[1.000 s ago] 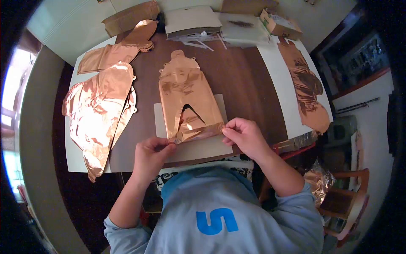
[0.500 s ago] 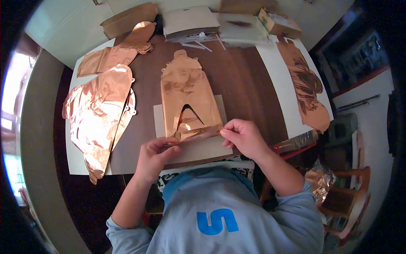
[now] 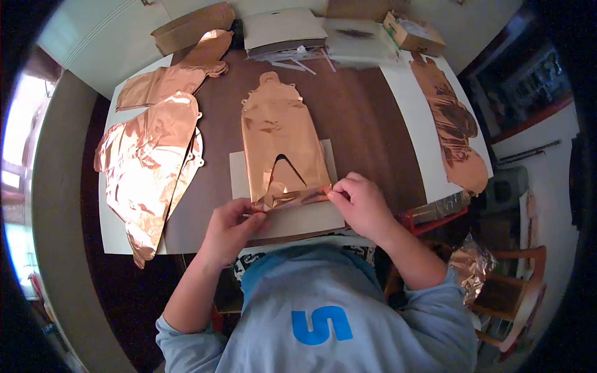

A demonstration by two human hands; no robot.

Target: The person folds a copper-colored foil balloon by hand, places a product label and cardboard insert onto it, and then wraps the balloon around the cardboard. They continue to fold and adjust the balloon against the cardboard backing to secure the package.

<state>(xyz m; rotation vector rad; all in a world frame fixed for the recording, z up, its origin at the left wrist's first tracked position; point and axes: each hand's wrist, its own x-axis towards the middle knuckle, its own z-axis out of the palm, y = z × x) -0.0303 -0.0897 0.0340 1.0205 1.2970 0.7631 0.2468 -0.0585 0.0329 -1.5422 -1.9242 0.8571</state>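
A flat rose-gold foil balloon lies in the middle of the table, its tabbed, narrow end pointing away from me. Its near edge rests over a pale cardboard sheet, and a dark V-shaped gap shows in the foil just above that edge. At the near left corner, my left hand has thumb and fingers closed on the foil. My right hand pinches the near right corner between thumb and fingertips. Between the two hands the near edge looks creased and drawn out.
More flat foil balloons lie on white sheeting at the left, and another foil balloon at the right. A stack of white sheets, plastic strips and a small box sit at the back. A wooden chair stands right.
Both hands keep hold of the near corners, and the crease along the near edge has shifted slightly. The whole view has moved a little.
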